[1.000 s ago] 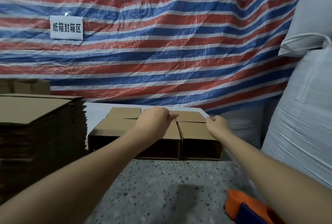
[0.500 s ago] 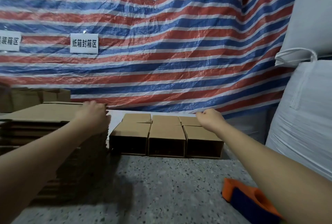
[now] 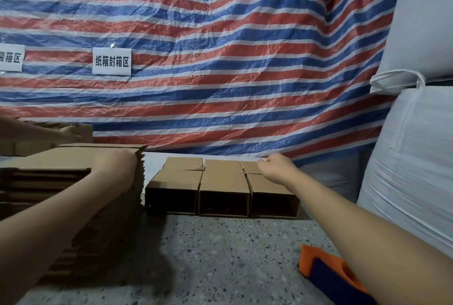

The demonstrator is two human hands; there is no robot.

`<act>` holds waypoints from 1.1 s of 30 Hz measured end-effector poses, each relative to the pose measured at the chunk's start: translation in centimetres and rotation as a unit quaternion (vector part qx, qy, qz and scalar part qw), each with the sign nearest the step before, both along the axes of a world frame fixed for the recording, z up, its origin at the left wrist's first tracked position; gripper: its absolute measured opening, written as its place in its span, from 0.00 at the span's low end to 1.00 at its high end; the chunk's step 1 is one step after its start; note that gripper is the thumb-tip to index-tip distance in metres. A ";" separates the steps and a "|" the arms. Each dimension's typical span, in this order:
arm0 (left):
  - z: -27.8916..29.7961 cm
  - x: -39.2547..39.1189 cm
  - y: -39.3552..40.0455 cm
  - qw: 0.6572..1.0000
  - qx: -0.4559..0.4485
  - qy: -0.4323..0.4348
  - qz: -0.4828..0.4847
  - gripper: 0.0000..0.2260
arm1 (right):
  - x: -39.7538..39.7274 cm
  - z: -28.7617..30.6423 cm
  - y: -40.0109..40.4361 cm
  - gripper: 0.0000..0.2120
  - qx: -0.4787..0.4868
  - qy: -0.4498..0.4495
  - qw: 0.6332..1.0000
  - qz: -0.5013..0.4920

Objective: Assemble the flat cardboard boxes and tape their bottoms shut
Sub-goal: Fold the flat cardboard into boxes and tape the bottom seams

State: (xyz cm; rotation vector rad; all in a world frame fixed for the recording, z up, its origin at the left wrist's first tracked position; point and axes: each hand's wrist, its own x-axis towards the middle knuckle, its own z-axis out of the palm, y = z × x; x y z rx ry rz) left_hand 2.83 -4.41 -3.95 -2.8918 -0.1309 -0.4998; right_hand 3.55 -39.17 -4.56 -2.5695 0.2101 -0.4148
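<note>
A tall stack of flat cardboard boxes (image 3: 61, 161) stands at the left. My left hand (image 3: 115, 170) lies at its top right edge, fingers curled down over the edge of the top sheets. Three assembled boxes (image 3: 224, 187) lie side by side at the back of the table, open ends facing me. My right hand (image 3: 275, 167) hovers over the far end of the rightmost box (image 3: 272, 194), fingers loosely curled and holding nothing. An orange and blue tape dispenser (image 3: 326, 273) lies near the front right, partly hidden by my right forearm.
The speckled grey table (image 3: 220, 260) runs toward me. A striped tarp (image 3: 220, 59) hangs behind. Large white sacks (image 3: 411, 182) crowd the right side. Another person's hand (image 3: 71, 132) reaches over more cardboard at the far left.
My left hand went from the assembled boxes to the flat stack and now curls over its right edge. My right hand stays by the rightmost box. The view has panned left.
</note>
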 end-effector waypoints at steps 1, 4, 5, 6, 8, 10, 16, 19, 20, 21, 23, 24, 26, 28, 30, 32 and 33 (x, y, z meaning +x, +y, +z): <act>0.6 -0.3 -0.6 0.999 0.039 -0.029 0.004 0.10 | 0.0 0.0 0.0 0.18 -0.002 -0.002 1.000 0.001; 3.4 -1.7 -2.8 0.977 0.159 -0.140 0.011 0.08 | 0.1 0.6 -0.2 0.14 0.009 -0.026 1.000 -0.004; 4.5 -2.3 -3.7 0.970 0.171 -0.173 0.002 0.06 | 0.2 1.0 -0.3 0.15 0.019 -0.042 0.999 -0.004; 5.7 -3.0 -4.6 0.964 0.176 -0.198 -0.013 0.04 | 0.2 1.5 -0.4 0.17 0.030 -0.058 0.998 -0.003; 8.0 -4.4 -6.5 0.952 0.166 -0.251 -0.057 0.06 | 0.1 2.5 -0.5 0.20 0.066 -0.098 0.993 0.010; 9.7 -5.5 -8.4 0.940 0.127 -0.293 -0.120 0.08 | -0.1 3.6 -0.6 0.20 0.124 -0.137 0.982 0.030; 12.1 -6.0 -10.9 0.903 -0.063 -0.273 -0.326 0.12 | -1.4 6.8 -1.6 0.31 0.290 -0.262 0.920 0.023; 11.8 -5.4 -11.0 0.861 -0.126 -0.264 -0.416 0.12 | -2.4 7.5 -2.3 0.34 0.346 -0.253 0.903 0.024; 11.6 -5.2 -11.0 0.847 -0.140 -0.267 -0.438 0.12 | -2.9 7.5 -2.5 0.33 0.362 -0.248 0.899 0.022; 11.4 -4.9 -10.9 0.836 -0.148 -0.269 -0.455 0.12 | -3.4 7.5 -2.6 0.31 0.374 -0.251 0.893 0.020; 10.7 -4.3 -10.3 0.823 -0.175 -0.261 -0.473 0.11 | -4.3 7.1 -2.8 0.23 0.396 -0.265 0.879 0.020; 10.2 -4.1 -10.0 0.818 -0.209 -0.256 -0.470 0.11 | -4.7 6.8 -2.8 0.22 0.406 -0.267 0.874 0.020; 8.7 -3.6 -9.7 0.800 -0.347 -0.246 -0.423 0.12 | -5.4 5.8 -2.5 0.22 0.422 -0.258 0.869 0.016; 6.7 -3.4 -9.8 0.740 -0.554 -0.183 -0.335 0.19 | -6.0 4.4 -2.1 0.23 0.425 -0.247 0.871 0.004; 4.0 -3.3 -10.1 0.638 -0.718 -0.052 -0.271 0.18 | -6.4 2.3 -1.6 0.25 0.418 -0.237 0.877 -0.009; 0.8 -3.2 -10.5 0.609 -0.758 0.005 -0.234 0.16 | -6.6 -0.3 -1.3 0.25 0.411 -0.213 0.886 -0.018; -0.8 -3.2 -10.6 0.614 -0.759 0.001 -0.217 0.16 | -6.7 -1.7 -1.2 0.25 0.412 -0.198 0.889 -0.022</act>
